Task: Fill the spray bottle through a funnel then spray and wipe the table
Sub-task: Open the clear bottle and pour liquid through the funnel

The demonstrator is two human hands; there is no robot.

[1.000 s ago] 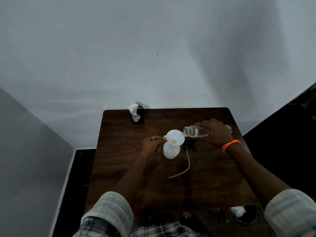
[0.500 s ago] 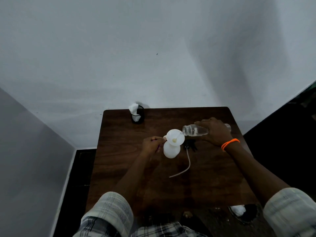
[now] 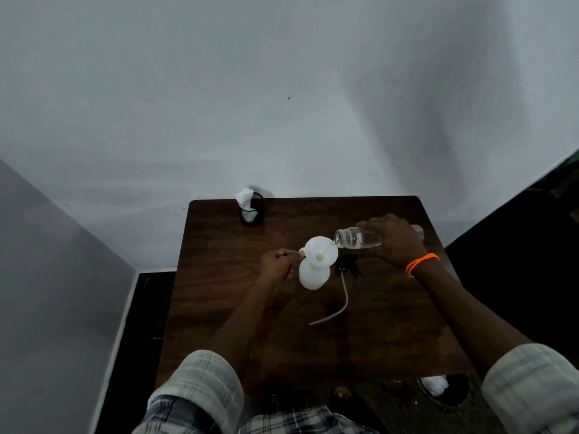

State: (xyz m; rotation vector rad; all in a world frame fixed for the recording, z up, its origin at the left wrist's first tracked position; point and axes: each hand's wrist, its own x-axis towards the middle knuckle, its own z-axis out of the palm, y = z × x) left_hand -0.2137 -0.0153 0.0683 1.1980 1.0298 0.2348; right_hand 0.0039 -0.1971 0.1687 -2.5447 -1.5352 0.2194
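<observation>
A white spray bottle body [image 3: 313, 275] stands in the middle of the dark wooden table [image 3: 391, 324] with a white funnel [image 3: 321, 252] in its neck. My left hand [image 3: 279, 264] pinches the funnel's small handle at its left rim. My right hand [image 3: 395, 240] grips a clear water bottle [image 3: 355, 238], tipped on its side with its mouth over the funnel's right rim, and a thin stream runs into the funnel. The black spray head [image 3: 348, 266] lies just right of the bottle, its pale dip tube [image 3: 338, 303] curving toward me.
A black mesh cup [image 3: 252, 211] holding a white tissue [image 3: 244, 197] stands at the table's far left corner, by the white wall. Below the near right edge sits a dark bin with white paper [image 3: 434, 385] in it.
The water bottle has tipped slightly further over the funnel; both hands keep their places.
</observation>
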